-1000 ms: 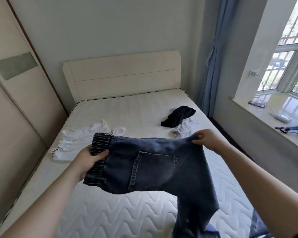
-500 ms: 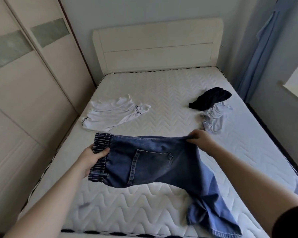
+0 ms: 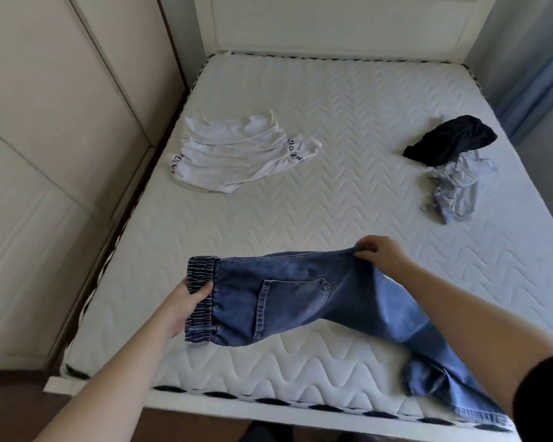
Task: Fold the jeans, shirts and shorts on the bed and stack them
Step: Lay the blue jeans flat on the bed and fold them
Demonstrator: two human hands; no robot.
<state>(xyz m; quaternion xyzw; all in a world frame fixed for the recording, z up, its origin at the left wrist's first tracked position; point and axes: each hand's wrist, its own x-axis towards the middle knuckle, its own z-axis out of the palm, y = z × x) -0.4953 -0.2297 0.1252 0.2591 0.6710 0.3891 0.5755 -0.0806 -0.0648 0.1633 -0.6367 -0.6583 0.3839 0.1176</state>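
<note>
Blue jeans [image 3: 304,298] with a striped elastic waistband hang just above the near part of the bed [image 3: 348,218]. My left hand [image 3: 186,301] grips the waistband. My right hand [image 3: 380,253] pinches the upper edge of the jeans further right. The legs trail down to the right and lie over the bed's foot edge. A white shirt [image 3: 237,157] with black lettering lies flat at the left of the bed. At the right a crumpled black garment [image 3: 450,141] rests partly on a crumpled grey garment [image 3: 457,186].
Wardrobe doors [image 3: 45,154] run close along the bed's left side. The white headboard [image 3: 332,23] stands at the far end. A blue curtain [image 3: 537,74] hangs at the right. The quilted mattress is bare between the garments.
Both hands have lowered the jeans toward the mattress, and the legs now lie on the bed's foot edge. The view has tilted down and turned left, away from the window.
</note>
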